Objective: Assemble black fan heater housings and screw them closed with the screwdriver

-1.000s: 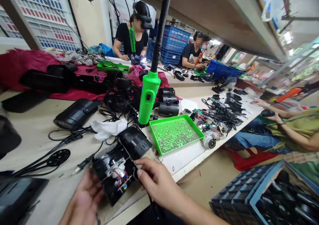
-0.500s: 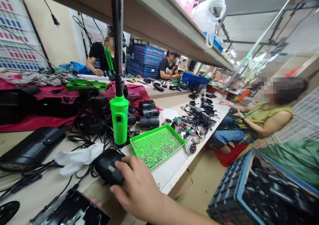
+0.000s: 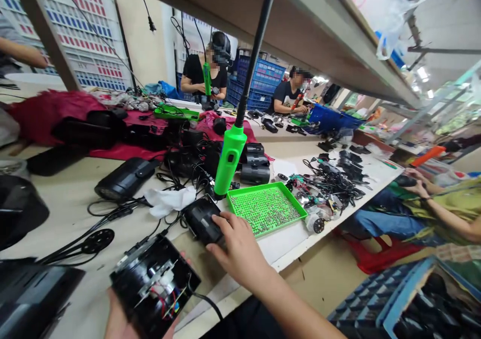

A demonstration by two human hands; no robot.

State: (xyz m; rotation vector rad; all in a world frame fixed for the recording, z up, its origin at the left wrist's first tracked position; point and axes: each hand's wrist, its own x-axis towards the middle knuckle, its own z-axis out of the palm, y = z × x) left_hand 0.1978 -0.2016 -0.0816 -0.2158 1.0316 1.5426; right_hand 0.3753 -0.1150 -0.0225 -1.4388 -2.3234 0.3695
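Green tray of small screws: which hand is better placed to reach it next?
Right, likely: the right hand is beside the tray; the left hand supports the open black housing.

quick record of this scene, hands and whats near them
left hand: holds open black housing from below, coloured wires inside
right hand: on black housing cover lying on bench
nearby: white cloth, green tray of screws
others: seated person on right, both hands on a dark object
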